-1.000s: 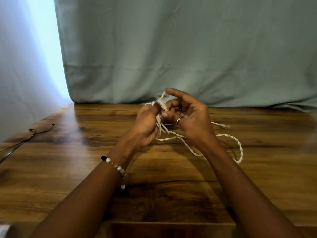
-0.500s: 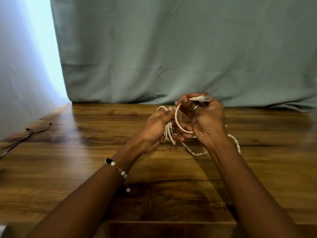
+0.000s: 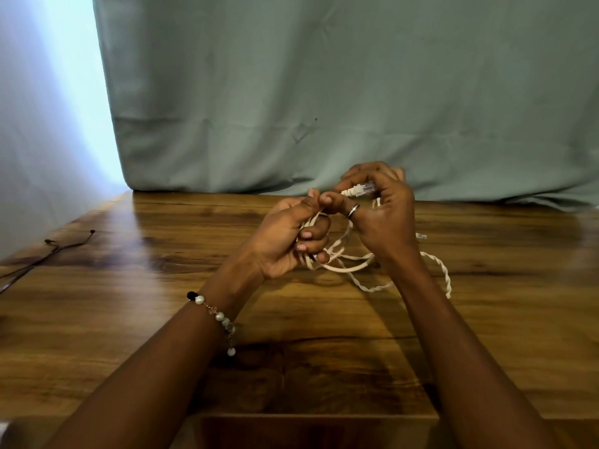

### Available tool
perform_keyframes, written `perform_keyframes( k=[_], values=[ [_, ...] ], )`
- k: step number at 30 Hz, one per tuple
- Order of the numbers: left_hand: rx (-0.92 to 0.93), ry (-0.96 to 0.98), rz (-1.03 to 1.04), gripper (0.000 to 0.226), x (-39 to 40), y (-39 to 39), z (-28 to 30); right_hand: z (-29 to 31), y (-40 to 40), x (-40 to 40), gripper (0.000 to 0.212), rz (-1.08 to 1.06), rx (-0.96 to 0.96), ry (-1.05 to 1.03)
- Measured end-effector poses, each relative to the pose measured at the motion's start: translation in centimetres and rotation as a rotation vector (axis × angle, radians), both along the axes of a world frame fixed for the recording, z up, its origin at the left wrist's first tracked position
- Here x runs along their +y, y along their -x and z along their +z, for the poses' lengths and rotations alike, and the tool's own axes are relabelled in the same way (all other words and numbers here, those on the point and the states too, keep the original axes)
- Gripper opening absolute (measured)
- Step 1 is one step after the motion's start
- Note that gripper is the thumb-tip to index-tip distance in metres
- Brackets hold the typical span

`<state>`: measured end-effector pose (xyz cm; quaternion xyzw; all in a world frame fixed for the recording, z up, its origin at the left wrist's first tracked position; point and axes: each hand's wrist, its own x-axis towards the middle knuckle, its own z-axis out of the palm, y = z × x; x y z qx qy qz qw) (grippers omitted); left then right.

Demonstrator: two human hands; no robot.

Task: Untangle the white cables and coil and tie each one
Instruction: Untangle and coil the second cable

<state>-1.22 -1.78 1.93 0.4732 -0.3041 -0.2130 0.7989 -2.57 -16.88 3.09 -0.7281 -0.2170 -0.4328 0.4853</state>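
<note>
Since half a second ago our right hand (image 3: 382, 218) has brought the plug (image 3: 359, 190) toward our left hand (image 3: 285, 241), which grips the white cable coil (image 3: 337, 254) above the tabletop (image 3: 129, 319); the plug lies sideways, pinched.

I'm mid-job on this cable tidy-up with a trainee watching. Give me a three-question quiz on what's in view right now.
1. True or false: the right hand holds the clear-tipped connector of a white cable.
2. Multiple choice: where is the beaded bracelet? A) left wrist B) right wrist C) on the wooden table
3. Fill in: the left hand closes its grip around several ____ of white cable.

Key:
1. True; the connector sits between thumb and fingers.
2. A.
3. Loops; a twisted stretch trails onto the table to the right.
</note>
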Motion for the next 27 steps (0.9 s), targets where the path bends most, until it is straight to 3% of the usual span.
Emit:
perform_keyframes(
  k=[3, 6, 10, 12, 16, 21, 27],
  values=[
    [-0.011, -0.009, -0.085, 0.033, 0.5, -0.1, 0.0, -0.4, -0.5, 0.0, 0.018, 0.139, 0.020, 0.053],
    [0.019, -0.019, -0.208, 0.040, 1.0, -0.4, 0.1, -0.6, -0.4, 0.3, 0.019, 0.363, 0.151, -0.023],
    [0.091, -0.025, -0.265, 0.040, 1.3, -0.7, -0.2, -0.8, -0.4, 0.5, 0.024, 0.479, 0.330, -0.087],
    [0.114, -0.056, -0.138, 0.040, 1.0, -0.5, -0.1, -0.9, -0.6, 0.5, 0.020, 0.449, 0.404, -0.116],
    [0.047, -0.153, 0.223, 0.039, 0.5, -0.6, 0.3, -0.9, -1.0, 0.3, 0.010, 0.291, 0.365, -0.133],
    [0.034, -0.117, 0.354, 0.038, 0.2, -0.9, 0.1, -1.4, -1.2, 0.6, 0.007, 0.175, 0.270, -0.165],
    [-0.020, -0.125, 0.492, 0.035, -0.9, -0.5, -0.4, -2.3, -2.3, 1.8, 0.016, 0.137, 0.370, -0.590]
  ],
)
